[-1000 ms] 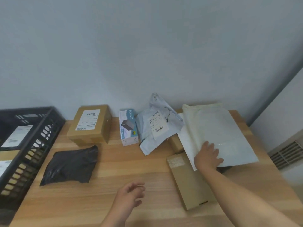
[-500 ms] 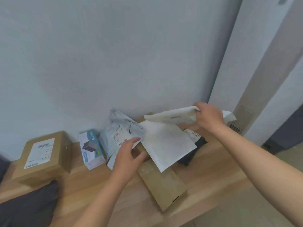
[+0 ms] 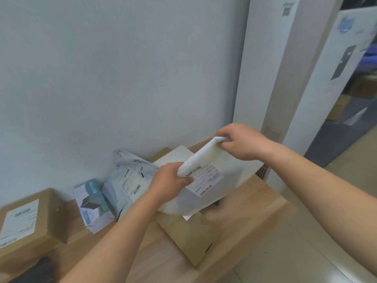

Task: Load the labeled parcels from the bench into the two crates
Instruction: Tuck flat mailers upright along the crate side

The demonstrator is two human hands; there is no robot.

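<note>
— Two hands are recorded on one item: a white mailer (image 3: 204, 160), held clear above the bench (image 3: 269, 203), with its printed label (image 3: 206, 180) turned toward the camera.
— How is it gripped?
— Its upper edge is bunched. The lower-left end of that edge is enclosed by the left hand (image 3: 171, 178), fingers curled round it. The upper-right end is clenched in the right hand (image 3: 242, 141), fingers fully wrapped.
— What is noted underneath?
— A second white mailer (image 3: 173, 157) is laid flat on the bench directly below, partly over a flat cardboard parcel (image 3: 187, 237). A grey labelled mailer (image 3: 130, 178) is propped against the wall (image 3: 122, 78), just beside a small blue-and-white box (image 3: 91, 203). A brown labelled carton (image 3: 26, 223) is set further left. A black bag (image 3: 38, 270) is partly seen at the lower-left edge.
</note>
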